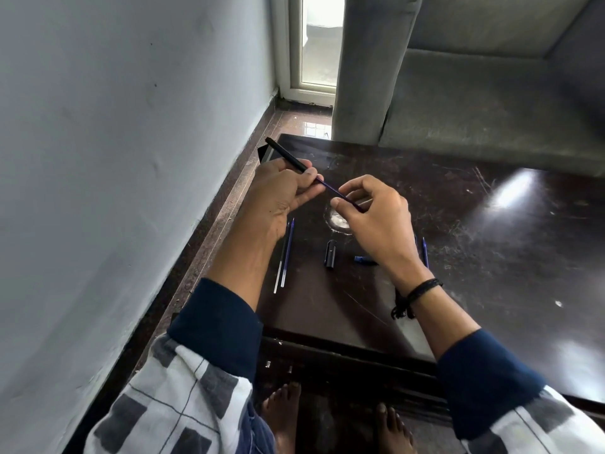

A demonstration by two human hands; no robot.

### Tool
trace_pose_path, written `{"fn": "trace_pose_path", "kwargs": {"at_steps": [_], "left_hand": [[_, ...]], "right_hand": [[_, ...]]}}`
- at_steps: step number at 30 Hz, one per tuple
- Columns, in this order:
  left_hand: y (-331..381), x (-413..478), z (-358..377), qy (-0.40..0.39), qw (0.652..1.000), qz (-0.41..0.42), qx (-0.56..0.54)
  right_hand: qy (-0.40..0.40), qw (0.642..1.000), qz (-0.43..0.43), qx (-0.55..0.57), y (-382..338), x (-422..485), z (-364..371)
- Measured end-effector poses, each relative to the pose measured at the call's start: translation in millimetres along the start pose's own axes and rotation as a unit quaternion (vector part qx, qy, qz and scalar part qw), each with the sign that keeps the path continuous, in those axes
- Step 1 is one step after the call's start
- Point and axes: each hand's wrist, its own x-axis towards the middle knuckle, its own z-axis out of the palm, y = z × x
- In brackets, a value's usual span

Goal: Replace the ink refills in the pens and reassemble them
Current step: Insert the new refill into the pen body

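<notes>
Above the dark wooden table (458, 257), the left hand (281, 194) grips the black plastic pen tube (286, 154). The right hand (376, 217) pinches the thin blue ink refill (330, 188) near its end. It looks light and bendy, so hold it close to the tube.

Daylight enters through window (319, 40) at top centre. White glare patch on glossy dark table (510, 191); smaller reflection on floor (314, 126). Interior dim, shadows soft. Wide-angle bending at edges. Slight overall softness.
</notes>
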Motion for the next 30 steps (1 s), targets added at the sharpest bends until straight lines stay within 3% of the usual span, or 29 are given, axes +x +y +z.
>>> {"fn": "trace_pose_path", "kwargs": {"at_steps": [4,10,30], "left_hand": [[1,3,-4,0.014,1.000,-0.002,-0.007],[-3,-7,9,-0.052,0.998,-0.027,0.032],[-2,0,2,-0.018,1.000,-0.015,0.007]], "right_hand": [[0.001,1.000,0.016,0.020,4,4,0],[0.001,0.997,-0.002,0.074,2,3,2],[0.004,0.994,0.003,0.112,7,8,-2]]}}
